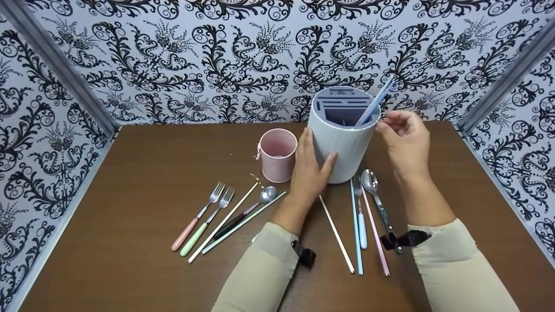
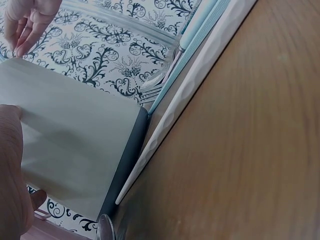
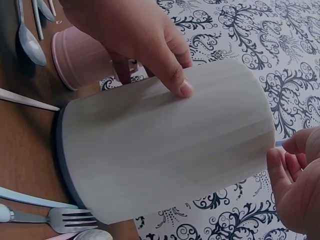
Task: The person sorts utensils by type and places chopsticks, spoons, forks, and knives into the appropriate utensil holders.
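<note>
Black-and-white scrollwork wallpaper [image 1: 208,65] rises behind a brown wooden bench [image 1: 143,186] in the head view. Towards the back stands a tall pale holder [image 1: 340,147] with a slotted top, light-blue sticks [image 1: 376,100] leaning out of it. The left hand [image 1: 310,169] grips its side, thumb and fingers round the curve; the right hand [image 1: 407,143] is at the rim, fingers curled. A pink cup [image 1: 278,167] stands just beside, while forks [image 1: 185,234], spoons [image 1: 370,182] and chopsticks [image 1: 336,234] lie in front.

From the left wrist, the right fingertips meet the holder's top edge, and a white chopstick [image 2: 181,100] points its tip at the base.

From the right wrist, a bit of blue shows by the right fingertips; whether they pinch anything, I cannot tell. The step in hand seems to be work at the holder's rim; the next move probably calls for a steady left grip.
</note>
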A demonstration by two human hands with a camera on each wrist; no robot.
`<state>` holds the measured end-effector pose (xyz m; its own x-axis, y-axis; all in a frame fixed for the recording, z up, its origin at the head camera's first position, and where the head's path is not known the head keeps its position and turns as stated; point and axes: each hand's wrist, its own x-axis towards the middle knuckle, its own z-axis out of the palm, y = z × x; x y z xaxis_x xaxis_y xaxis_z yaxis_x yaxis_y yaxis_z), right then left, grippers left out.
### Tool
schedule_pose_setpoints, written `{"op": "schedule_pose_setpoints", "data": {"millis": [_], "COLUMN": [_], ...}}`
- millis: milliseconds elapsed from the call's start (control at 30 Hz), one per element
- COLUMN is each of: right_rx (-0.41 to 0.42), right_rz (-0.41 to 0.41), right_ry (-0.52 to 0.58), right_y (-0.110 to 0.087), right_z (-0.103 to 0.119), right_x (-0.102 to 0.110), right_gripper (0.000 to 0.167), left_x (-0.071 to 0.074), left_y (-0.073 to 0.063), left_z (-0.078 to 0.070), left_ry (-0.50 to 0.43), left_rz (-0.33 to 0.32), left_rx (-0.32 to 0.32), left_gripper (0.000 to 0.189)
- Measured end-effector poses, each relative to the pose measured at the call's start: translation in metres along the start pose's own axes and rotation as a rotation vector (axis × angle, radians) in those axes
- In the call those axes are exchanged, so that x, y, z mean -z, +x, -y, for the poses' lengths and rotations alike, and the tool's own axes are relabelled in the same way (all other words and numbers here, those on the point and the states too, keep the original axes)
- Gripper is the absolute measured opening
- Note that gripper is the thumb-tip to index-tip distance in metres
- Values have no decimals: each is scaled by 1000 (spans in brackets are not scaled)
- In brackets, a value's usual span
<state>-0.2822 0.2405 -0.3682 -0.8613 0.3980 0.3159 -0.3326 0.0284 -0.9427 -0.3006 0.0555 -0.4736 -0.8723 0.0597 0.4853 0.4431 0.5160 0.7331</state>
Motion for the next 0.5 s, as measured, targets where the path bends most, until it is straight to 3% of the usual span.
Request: {"op": "schedule_pose_setpoints", "data": {"millis": [500], "right_rx": [-46], "right_rz": [15], "right_ry": [79], "right_y": [-31], "right_z": [-9], "right_x": [14], "right_gripper": [25], "left_x": [0], "left_y": [0], "left_z": [0], "left_ry": [7], "left_rz": [-1], "left_rx": [-11], "left_gripper": [85]}}
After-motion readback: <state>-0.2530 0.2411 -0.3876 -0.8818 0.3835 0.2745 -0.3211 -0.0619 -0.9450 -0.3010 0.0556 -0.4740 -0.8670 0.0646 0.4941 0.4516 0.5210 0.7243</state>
